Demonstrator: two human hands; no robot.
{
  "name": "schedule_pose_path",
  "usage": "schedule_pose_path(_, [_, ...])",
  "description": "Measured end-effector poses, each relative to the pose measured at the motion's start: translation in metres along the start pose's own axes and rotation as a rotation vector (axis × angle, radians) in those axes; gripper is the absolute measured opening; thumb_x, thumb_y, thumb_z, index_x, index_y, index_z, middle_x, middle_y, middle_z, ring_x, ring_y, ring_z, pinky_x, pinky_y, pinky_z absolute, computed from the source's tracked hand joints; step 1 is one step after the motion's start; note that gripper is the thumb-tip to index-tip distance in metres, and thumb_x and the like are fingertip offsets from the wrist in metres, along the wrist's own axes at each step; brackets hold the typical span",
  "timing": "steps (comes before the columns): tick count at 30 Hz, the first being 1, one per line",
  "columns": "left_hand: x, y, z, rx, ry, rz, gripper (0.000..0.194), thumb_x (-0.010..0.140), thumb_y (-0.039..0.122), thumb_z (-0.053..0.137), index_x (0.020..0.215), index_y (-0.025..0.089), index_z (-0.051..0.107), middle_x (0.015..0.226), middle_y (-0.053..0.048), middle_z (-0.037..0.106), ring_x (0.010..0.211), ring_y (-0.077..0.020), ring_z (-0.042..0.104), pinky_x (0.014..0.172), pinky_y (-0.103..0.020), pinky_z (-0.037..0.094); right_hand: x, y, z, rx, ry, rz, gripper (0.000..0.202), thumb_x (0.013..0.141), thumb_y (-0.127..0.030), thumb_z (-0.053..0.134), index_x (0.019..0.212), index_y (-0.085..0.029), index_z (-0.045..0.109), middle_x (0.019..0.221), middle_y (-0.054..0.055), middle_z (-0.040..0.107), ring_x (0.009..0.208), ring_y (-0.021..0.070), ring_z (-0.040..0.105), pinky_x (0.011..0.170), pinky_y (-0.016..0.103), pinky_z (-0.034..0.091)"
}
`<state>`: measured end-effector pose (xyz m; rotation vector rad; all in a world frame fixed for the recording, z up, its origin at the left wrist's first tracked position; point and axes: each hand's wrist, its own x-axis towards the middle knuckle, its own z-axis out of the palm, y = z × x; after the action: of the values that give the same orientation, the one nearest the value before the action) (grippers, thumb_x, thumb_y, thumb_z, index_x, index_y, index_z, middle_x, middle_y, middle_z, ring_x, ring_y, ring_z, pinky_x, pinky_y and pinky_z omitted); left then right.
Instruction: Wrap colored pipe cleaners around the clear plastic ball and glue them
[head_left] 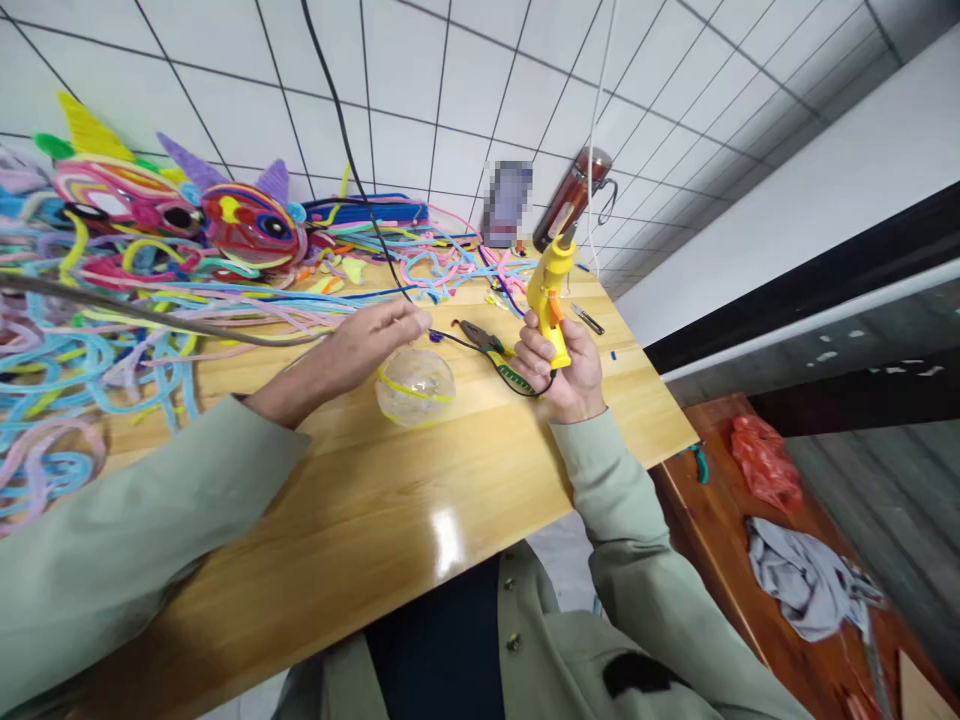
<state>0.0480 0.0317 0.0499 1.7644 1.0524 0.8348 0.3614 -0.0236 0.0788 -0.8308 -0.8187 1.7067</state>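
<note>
Glue gun (551, 295) sits upright in our right hand (564, 372), fingers wrapped tight round its handle, nozzle pointing up and away; it looks like light hard plastic, easy enough to hold by the handle, though we'd guess the tip is hot and its black cord (360, 180) trails up across the worktop (390, 500) where it could snag; the clear plastic ball (415, 386) with a yellow band round it rests on the wood between our hands, probably thin, light and slippery, likely to roll or crack if squeezed, so cupping it from both sides seems safest; our left hand (364, 345) hovers just above and behind it, fingers loosely spread, holding nothing; pliers (491, 352) lie just beside the gun hand; the wood is glossy and smooth, with a heap of soft pipe cleaners (112, 310) and fuzzy creature figures (187, 215) to the left; white tiled wall (465, 80) behind, a lower wooden bench (757, 590) with rags to the right.
</note>
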Motion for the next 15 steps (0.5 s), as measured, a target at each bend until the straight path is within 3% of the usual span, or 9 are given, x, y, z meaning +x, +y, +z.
schedule_pose_path(3, [-0.031, -0.004, 0.002, 0.138, -0.162, -0.001, 0.100, 0.089, 0.100, 0.079, 0.156, 0.025, 0.076, 0.156, -0.016, 0.078, 0.148, -0.0462, 0.073, 0.129, -0.062, 0.063, 0.003, 0.001, 0.003, 0.106, 0.028, 0.036, 0.032, 0.121, -0.048, 0.053, 0.099, -0.027, 0.063, 0.065, -0.010, 0.041, 0.052, 0.0156, 0.037, 0.053, 0.028, 0.043])
schedule_pose_path(6, [-0.045, -0.020, 0.004, 0.242, -0.237, 0.118, 0.136, 0.070, 0.106, 0.092, 0.172, 0.022, 0.064, 0.176, -0.022, 0.065, 0.167, -0.0525, 0.059, 0.146, -0.069, 0.048, 0.008, 0.004, 0.001, 0.166, -0.001, 0.033, 0.035, 0.123, -0.047, 0.049, 0.100, -0.025, 0.065, 0.066, -0.009, 0.045, 0.052, 0.0148, 0.036, 0.053, 0.026, 0.043])
schedule_pose_path(10, [-0.050, -0.041, 0.009, 0.269, -0.202, 0.219, 0.127, 0.079, 0.100, 0.094, 0.174, 0.024, 0.059, 0.178, -0.022, 0.063, 0.169, -0.0500, 0.060, 0.148, -0.068, 0.048, 0.012, 0.008, -0.003, 0.106, -0.034, -0.020, 0.035, 0.115, -0.057, 0.070, 0.100, -0.026, 0.065, 0.067, -0.010, 0.048, 0.055, 0.0136, 0.041, 0.053, 0.025, 0.046])
schedule_pose_path(15, [-0.053, -0.053, 0.017, 0.267, 0.057, 0.231, 0.118, 0.090, 0.096, 0.088, 0.174, 0.021, 0.053, 0.175, -0.021, 0.065, 0.166, -0.0492, 0.064, 0.144, -0.068, 0.055, 0.001, -0.003, 0.008, -0.179, 0.008, -0.240, 0.052, 0.090, -0.068, 0.099, 0.099, -0.029, 0.065, 0.078, -0.007, 0.058, 0.068, 0.0158, 0.062, 0.065, 0.031, 0.062])
